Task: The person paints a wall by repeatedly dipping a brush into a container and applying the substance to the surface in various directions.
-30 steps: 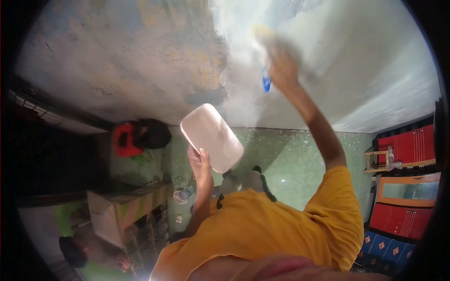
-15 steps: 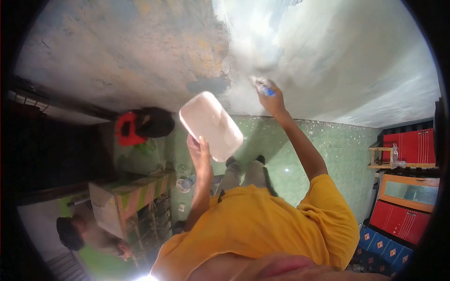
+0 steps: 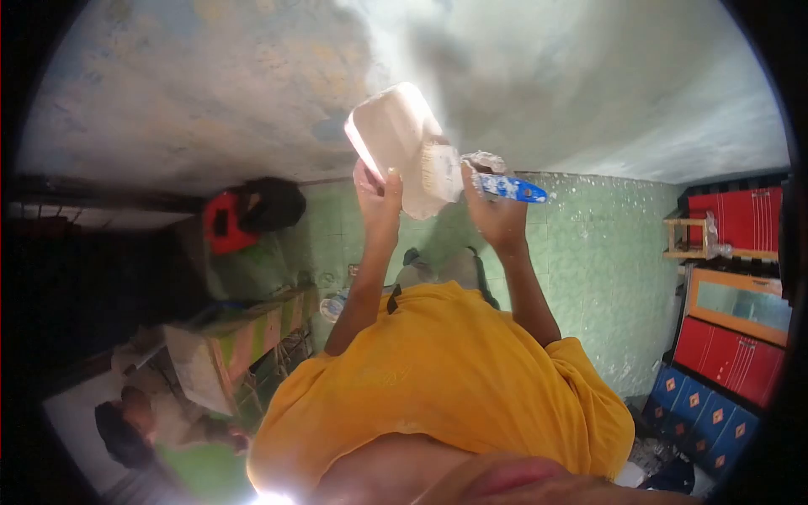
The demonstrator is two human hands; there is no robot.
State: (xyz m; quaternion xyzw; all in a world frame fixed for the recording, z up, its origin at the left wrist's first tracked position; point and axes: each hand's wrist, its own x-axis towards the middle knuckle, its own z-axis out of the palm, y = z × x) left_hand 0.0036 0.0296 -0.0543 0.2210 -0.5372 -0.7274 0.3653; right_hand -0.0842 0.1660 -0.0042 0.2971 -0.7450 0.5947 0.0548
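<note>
My left hand (image 3: 380, 198) is closed on the near edge of a white rectangular tray (image 3: 391, 126), which is tilted up before the wall. My right hand (image 3: 498, 210) grips a wide brush (image 3: 446, 172) with a blue handle, spattered with white. The brush's bristles lie against the right side of the tray. White material coats the brush near my fingers. Behind both hands rises a wall (image 3: 589, 93), patchy and bluish on the left, whiter on the right.
Green floor tiles (image 3: 589, 269) carry white specks. A red and black item (image 3: 223, 223) lies at left. Red cabinets (image 3: 728, 358) and a small wooden stool (image 3: 686, 238) stand at right. Another person (image 3: 139, 417) is at lower left beside a wooden shelf unit (image 3: 198, 362).
My right hand has come down from the wall to the tray with the brush. My left hand and the tray have moved up and slightly right.
</note>
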